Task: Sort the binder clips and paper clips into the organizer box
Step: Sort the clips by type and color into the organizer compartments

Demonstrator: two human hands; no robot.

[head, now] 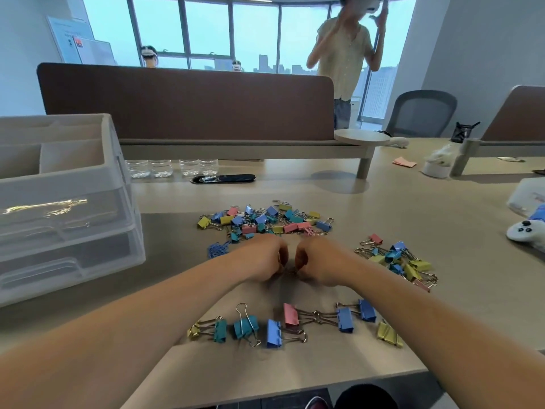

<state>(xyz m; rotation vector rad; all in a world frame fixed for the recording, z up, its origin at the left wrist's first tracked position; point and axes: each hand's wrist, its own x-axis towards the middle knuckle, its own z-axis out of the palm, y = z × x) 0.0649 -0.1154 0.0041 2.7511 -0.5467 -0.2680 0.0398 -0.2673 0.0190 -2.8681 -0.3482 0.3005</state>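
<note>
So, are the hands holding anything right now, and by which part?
Cannot be told. The left hand and right hand are curled close together over the table and blurred, and their curl hides anything pinched.

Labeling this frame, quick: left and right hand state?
Left hand: fingers curled; whether it holds anything cannot be told.
Right hand: fingers curled too; same, cannot tell.

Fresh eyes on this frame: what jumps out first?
The left hand and right hand meet with curled fingers mid-table; whether they hold anything is hidden. Bright binder clips are piled behind them, a smaller pile lies to the right, and a row of larger clips sits nearer. The clear organizer box stands far left.
</note>
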